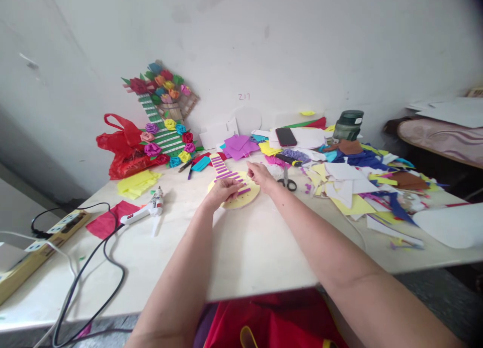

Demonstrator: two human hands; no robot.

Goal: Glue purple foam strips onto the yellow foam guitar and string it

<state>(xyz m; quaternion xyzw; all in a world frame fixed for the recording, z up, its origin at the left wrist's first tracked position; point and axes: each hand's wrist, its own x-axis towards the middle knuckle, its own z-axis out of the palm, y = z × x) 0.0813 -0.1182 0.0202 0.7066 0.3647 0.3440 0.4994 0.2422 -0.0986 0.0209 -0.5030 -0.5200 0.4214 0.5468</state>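
A yellow cutout (251,198) lies on the table, with a round lower part and a neck banded in purple strips (222,170). My left hand (225,191) rests over the left of the round part, its thumb and fingertips pressed together near the lower purple strips. What sits between those fingertips is too small to make out. My right hand (259,175) is at the upper right edge of the round part, fingers curled in a pinch; anything in them is hidden. Black-handled scissors (290,184) lie just right of my right hand.
At left are a white glue gun (147,211), a power strip (56,245) and loose cables. A decorated piece with paper flowers (168,137) leans on the wall beside a red bag (121,149). Paper scraps (350,174), a phone (286,137) and a green bottle (347,125) lie rightward.
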